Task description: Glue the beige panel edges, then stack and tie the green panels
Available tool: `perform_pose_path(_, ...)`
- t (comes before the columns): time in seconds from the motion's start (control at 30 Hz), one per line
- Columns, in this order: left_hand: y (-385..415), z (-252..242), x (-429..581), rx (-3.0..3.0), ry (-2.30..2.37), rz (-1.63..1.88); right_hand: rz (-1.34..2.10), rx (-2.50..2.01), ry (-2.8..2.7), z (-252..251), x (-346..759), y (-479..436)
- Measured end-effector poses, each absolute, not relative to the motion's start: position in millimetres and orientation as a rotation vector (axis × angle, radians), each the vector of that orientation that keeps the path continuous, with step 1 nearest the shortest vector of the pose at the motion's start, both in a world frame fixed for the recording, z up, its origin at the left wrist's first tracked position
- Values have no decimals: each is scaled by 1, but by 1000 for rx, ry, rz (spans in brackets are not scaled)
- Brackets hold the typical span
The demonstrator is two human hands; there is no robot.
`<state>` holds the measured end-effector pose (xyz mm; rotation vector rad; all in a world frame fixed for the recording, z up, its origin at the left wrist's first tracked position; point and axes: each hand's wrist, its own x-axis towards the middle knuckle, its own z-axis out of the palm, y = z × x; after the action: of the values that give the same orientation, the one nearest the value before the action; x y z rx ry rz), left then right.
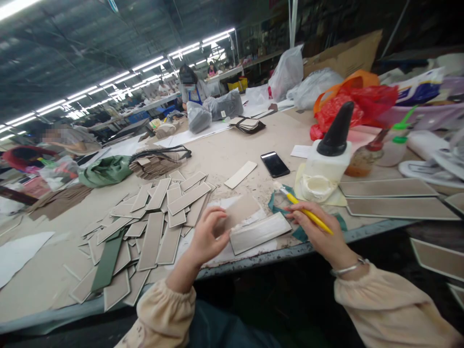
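At the near edge of the worktop (232,150) the right hand (319,232) has its grip closed round a yellow brush (308,212), bristles pointing toward the glue bottle (328,162) behind it. The left hand (205,237) sets bent fingertips on a tan piece (241,210); whether that grip pinches or only presses, I cannot tell. A pale strip (259,233) lies between the hands, right at the edge. Leftward a loose heap of strips (152,227) spreads toward the near-left corner. I'd judge one strip is in hand; whether the heap is finished or waiting, I cannot say.
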<state>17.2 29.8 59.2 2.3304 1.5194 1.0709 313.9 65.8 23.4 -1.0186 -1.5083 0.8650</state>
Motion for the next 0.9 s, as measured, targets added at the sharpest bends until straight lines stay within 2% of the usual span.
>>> perform_pose_path(0.17,10,33,57,2327,1356,918,1001,-1016,-1539,17,304,58)
perform_pose_path(0.33,9,32,59,2343,1275,904,712,-1149,-1632,15,302,59)
perform_pose_path(0.57,-1,21,18,2349,1533,1168,578,-1310,-1484,20,318,71)
perform_pose_path(0.7,-6,7,6,2405,1403,957,523,-1370,-1523,19,317,74)
perform_pose_path(0.9,-7,2,9,2477,1294,705,626,-1387,-1601,13,305,74)
